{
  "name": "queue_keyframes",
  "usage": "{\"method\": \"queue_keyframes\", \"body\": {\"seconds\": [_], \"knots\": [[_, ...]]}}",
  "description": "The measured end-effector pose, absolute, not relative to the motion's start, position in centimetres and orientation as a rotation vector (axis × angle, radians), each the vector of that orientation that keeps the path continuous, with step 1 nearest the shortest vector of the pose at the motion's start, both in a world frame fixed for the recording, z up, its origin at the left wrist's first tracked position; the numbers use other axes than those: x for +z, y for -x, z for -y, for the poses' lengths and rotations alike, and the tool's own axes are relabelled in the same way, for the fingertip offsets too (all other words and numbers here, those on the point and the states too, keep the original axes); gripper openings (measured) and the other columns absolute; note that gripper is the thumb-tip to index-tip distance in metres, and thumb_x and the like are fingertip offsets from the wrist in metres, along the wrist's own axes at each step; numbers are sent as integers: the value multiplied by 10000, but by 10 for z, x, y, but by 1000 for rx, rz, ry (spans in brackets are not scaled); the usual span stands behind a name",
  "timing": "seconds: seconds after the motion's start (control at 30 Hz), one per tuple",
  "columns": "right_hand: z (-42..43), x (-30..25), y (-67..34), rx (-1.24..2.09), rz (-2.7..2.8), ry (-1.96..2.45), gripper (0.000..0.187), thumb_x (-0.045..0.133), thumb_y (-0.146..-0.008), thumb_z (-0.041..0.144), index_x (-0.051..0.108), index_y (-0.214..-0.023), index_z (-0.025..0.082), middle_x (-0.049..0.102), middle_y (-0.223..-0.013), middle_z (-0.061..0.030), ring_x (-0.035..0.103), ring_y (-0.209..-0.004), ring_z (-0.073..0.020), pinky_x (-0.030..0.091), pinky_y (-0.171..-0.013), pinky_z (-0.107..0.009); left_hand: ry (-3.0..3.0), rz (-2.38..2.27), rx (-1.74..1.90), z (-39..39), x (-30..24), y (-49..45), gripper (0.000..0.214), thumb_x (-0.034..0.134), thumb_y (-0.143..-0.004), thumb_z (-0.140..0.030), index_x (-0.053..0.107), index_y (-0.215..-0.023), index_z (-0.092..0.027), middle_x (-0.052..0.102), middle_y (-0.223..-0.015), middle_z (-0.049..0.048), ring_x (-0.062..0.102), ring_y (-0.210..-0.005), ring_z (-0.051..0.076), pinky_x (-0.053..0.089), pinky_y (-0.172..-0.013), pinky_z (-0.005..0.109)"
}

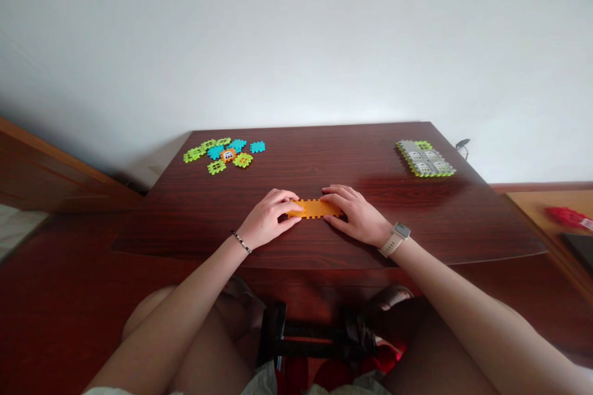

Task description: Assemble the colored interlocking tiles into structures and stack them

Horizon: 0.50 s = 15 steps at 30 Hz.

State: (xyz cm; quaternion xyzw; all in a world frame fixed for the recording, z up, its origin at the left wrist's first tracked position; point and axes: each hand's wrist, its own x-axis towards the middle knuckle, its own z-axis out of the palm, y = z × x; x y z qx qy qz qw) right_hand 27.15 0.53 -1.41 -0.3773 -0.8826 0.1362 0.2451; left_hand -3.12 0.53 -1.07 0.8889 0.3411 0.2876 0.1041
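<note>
An orange strip of notched interlocking tiles point(313, 208) lies flat near the front middle of the table. My left hand point(271, 215) grips its left end, thumb on the near edge and fingers over the top and far edge. At the right end, my right hand point(354, 215) holds it the same way, with its fingers covering that end. Both hands hide parts of the strip, so I cannot tell how many tiles it has.
Loose green, blue and orange tiles point(228, 155) lie at the table's back left. A joined grey and green tile panel point(424, 158) rests at the back right. The dark wooden table point(296, 160) stands against a white wall point(296, 37).
</note>
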Motion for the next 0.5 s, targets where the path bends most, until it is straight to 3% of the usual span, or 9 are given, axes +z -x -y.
{"method": "queue_keyframes", "body": {"seconds": [0.5], "knots": [[-5,-14,-271,354,2413,1040,355,671,-1055,379,645,-1379,237,641,-1511,-160,561,-1453,-373,479,-1217,-629,-2616,-1012,845,-6,-13,31,148,763,-998,-220,795,-1137,-260,724,-1274,82,665,-1148,258,585,-1046,475]]}}
